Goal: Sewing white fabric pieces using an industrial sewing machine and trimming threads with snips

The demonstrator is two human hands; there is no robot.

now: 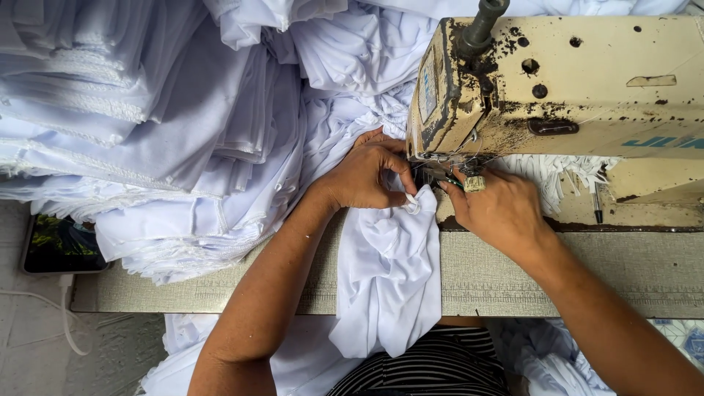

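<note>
Head view: white garment long axis toward sewing machine; left hand pinches it, right hand grip unclear.

A dark phone screen lies far left; a pale rectangular label sits on the sewing machine's end face.

Grey worktable with textured top; pale floor lower left, white cable trailing across it; soft daylight, no hard shadows.
</note>
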